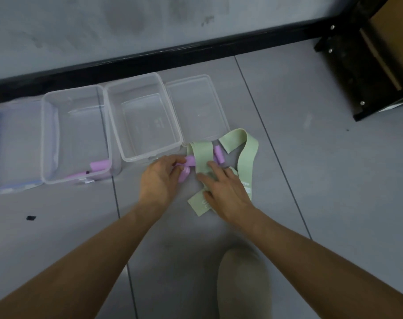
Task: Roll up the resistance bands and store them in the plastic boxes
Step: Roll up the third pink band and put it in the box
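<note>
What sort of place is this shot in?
Likely a storeroom or workshop, with the work done at floor level: a grey tiled floor, black skirting along a scuffed wall, and a black metal rack holding a cardboard box at the right.

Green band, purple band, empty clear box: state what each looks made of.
Green band: likely rubber or latex, matte; it lies in soft, flat, kinked loops without glare. Purple band: seemingly the same matte elastic sheet, curling limply in the left hand. Empty clear box: rigid transparent plastic, glossy; the floor shows through its walls.
</note>
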`<state>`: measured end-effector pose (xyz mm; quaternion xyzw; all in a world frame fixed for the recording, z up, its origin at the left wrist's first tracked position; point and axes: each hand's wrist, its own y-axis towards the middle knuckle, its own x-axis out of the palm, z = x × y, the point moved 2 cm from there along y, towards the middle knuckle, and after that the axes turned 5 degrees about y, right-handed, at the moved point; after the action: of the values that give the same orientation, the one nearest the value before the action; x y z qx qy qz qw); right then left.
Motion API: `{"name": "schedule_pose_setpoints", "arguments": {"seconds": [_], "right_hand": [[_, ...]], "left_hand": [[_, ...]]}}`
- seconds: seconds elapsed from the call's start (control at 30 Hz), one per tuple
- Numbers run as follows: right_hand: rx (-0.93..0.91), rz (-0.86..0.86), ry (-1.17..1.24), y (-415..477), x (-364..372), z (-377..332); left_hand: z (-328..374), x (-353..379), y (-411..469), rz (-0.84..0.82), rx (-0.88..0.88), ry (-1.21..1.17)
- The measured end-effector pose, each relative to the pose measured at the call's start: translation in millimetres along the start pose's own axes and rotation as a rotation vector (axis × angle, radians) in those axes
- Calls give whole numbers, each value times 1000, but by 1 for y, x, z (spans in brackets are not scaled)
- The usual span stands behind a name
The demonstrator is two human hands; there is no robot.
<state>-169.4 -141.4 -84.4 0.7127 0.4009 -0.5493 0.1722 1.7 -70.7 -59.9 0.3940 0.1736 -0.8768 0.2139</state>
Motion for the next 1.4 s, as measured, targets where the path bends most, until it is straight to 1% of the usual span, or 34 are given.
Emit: {"name": "schedule_pose_setpoints", "arguments": {"seconds": [0.13,0.2,0.27,0.43,0.53,0.7,0.73,0.8,0.9,0.93,1.0,1.03,1.07,1.17,1.27,1.33,1.4], "right_hand": [[75,22,-128,3,-3,16],[105,5,-151,2,-5,21],[128,-12,-161,2,-4,24],[166,6,-192,2,-6,22],[174,-5,-206,-1,-9,21],[229,8,-197,-7,-8,10],[220,21,-205,-9,-6,5],[147,47,-242,-15,-1,-12],[-52,88,-172,-27,13,-50],[-115,68,-116,-31,20,-64],[-194,-56,28,-33,34,-90],[-213,-128,73,-33,39,-101],[-231,-164,81,-30,44,-111],[-265,-171,45,-12,44,-128],[-171,-242,93,8,40,-129],[-87,-221,183,18,35,-128],[-28,-190,255,24,30,-128]], "left_hand": [[-24,-15,-11,43,6,-7],[-38,-23,-22,58,34,28],[-51,-31,-37,59,20,49],[-86,-47,-71,78,-104,79],[-104,-51,-88,80,-189,34],[-125,-48,-111,7,-263,-8],[-127,-47,-115,-4,-272,-10],[-131,-47,-122,-17,-297,-18],[-133,-46,-131,11,-337,-43],[-133,-46,-133,22,-357,-64],[-132,-48,-137,12,-378,-92],[-131,-49,-138,-1,-370,-89],[-131,-49,-139,-14,-355,-80],[-132,-56,-141,-15,-277,-56],[-136,-62,-139,2,-224,-21],[-139,-65,-138,-16,-168,29],[-144,-67,-137,-73,-103,77]]}}
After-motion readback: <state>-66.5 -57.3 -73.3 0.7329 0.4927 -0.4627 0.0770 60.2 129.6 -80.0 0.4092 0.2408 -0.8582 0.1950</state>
